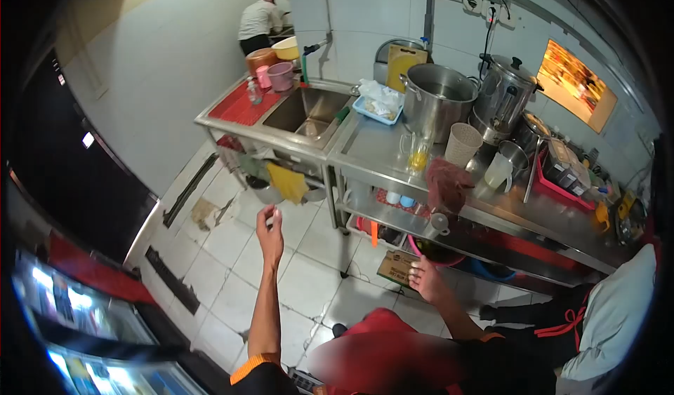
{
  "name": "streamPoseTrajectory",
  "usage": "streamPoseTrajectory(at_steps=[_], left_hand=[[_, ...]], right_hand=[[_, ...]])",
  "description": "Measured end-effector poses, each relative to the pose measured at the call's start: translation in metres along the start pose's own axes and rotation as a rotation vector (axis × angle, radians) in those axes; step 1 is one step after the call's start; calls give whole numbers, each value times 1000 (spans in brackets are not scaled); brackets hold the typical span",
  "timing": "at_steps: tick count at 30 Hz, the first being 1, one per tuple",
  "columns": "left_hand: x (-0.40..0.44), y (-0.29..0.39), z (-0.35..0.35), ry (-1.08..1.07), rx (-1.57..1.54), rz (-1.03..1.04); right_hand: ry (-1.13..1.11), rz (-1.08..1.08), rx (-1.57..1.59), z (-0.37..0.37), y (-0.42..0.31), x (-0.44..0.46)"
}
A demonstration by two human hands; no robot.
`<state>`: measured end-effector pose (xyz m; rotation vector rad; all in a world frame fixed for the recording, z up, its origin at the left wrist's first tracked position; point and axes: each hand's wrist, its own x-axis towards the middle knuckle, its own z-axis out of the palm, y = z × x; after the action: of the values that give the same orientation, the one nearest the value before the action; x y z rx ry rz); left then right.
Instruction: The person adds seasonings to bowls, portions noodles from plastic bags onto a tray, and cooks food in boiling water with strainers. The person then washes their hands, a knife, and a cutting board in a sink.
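Observation:
My left hand [270, 232] is raised above the tiled floor, fingers loosely bent and thumb apart, with nothing visible in it. Lower and to the right, my right hand [425, 280] has partly curled fingers, and I see no object in them. It appears in front of a brown cardboard box [394, 266] and near a pink basin [442, 253] under the steel counter; I cannot tell whether it touches either. Between my arms, a red cloth or garment [379, 335] is partly blurred.
A steel counter [379, 149] holds a large pot [439, 107], jugs and a red tray [562, 191]. Left of it is a sink [302, 118]. A person in a light shirt [618, 311] stands close at right; another person [260, 23] bends at the back. Lit glass-fronted shelves [98, 318] flank the left.

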<state>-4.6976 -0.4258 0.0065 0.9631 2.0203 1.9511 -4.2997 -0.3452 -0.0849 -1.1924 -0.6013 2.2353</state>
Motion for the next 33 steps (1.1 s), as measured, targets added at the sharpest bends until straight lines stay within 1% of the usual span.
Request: streamPoseTrajectory(at_steps=[2,3,5,7,9,11,13,15,16,18,19,20,21,22,23,24,26,27,28,29,30,31,32,33], left_hand=[[79,8,34,-150,7,78],[119,11,51,-177,-6,88],[192,15,85,-306,99,322],[260,17,122,-298,102,563],[319,18,152,-307,115,725],[376,22,175,-311,160,828],[436,22,199,-321,210,902],[498,23,228,-289,310,986],[529,18,246,-304,298,980],[584,6,285,-238,289,1123],[601,4,297,-200,379,1144],[616,1,310,-170,451,1173],[639,-31,334,63,470,1308],[638,-15,321,-289,441,1097],[642,-21,323,-419,276,970],[656,-48,337,-512,177,821],[721,-179,421,-719,-1013,623],[697,-119,391,-642,-639,582],[673,-55,358,-600,-254,552],[677,-44,351,-526,14,837],[688,-47,358,-568,43,1116],[681,-37,355,-648,71,1037],[689,-53,367,-669,84,992],[693,-64,372,-684,101,953]], right_hand=[[72,-58,165,12,-13,17],[85,-80,183,20,-23,30],[185,-161,226,39,-30,51],[246,-217,237,67,-44,96],[51,-262,278,102,-58,150],[98,-291,196,177,-90,199],[-67,-305,211,234,-117,264],[-109,-302,202,299,-151,320],[-106,-289,184,327,-167,345],[-75,-282,147,375,-194,397],[-42,-287,131,393,-203,424],[-62,-277,111,406,-208,450],[-67,-280,98,413,-214,480],[-260,-525,51,409,-197,517],[-467,-762,51,402,-183,554],[-480,-659,223,398,-172,602],[-171,-610,182,433,-182,617],[-24,-570,164,451,-185,623],[-13,-542,325,456,-190,669],[142,-390,235,477,-206,647],[169,-328,274,492,-221,645],[187,-254,308,502,-232,649],[210,-263,307,501,-239,675],[150,-271,357,506,-243,692]])
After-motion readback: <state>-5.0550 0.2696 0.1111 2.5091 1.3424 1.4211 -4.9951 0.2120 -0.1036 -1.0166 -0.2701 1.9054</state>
